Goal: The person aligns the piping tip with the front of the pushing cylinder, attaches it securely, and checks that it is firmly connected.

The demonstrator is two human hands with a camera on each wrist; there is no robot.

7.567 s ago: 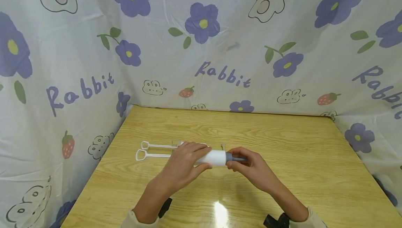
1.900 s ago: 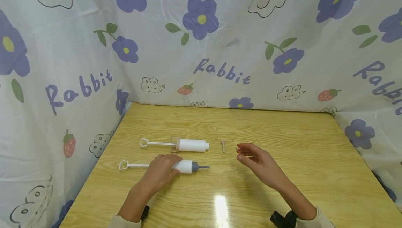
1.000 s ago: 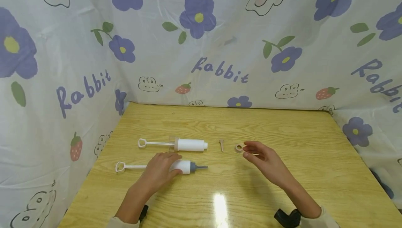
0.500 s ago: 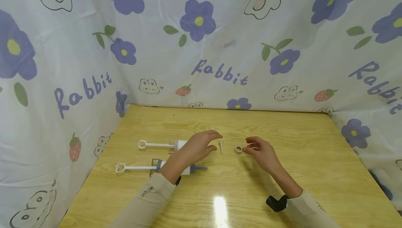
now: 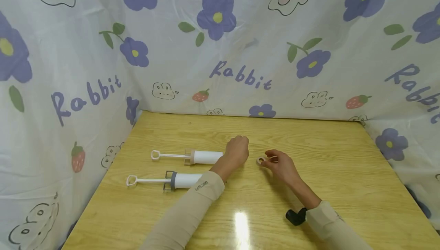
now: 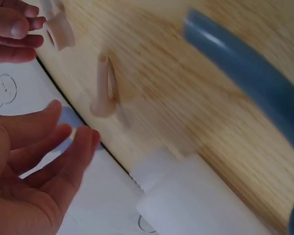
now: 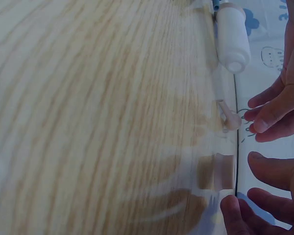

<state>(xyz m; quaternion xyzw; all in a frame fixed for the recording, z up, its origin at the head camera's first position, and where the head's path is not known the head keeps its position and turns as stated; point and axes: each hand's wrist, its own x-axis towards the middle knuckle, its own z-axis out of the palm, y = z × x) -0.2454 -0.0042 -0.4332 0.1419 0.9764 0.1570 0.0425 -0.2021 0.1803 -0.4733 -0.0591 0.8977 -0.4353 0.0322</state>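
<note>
My left hand [image 5: 237,150] is over the table beyond the beige-collared syringe-like tube [image 5: 207,157]. In the left wrist view its fingers [image 6: 71,161] are bent and apart, beside a small beige nozzle [image 6: 104,88] standing on its wide end. The hand hides most of this nozzle in the head view. My right hand [image 5: 283,168] is beside a beige ring [image 5: 260,161], fingertips very close to it. In the right wrist view the ring [image 7: 223,171] lies near its thumb and fingers, which are spread; contact cannot be told.
A second syringe-like tube [image 5: 187,181] with a grey collar lies nearer me, its front end under my left sleeve. Its blue-grey spout [image 6: 245,68] shows in the left wrist view. A printed curtain [image 5: 240,51] stands behind the wooden table [image 5: 326,139].
My left hand has let go of the grey-tipped tube and moved forward and right to the beige nozzle. The right hand set the ring down, moved away, then came back to it.
</note>
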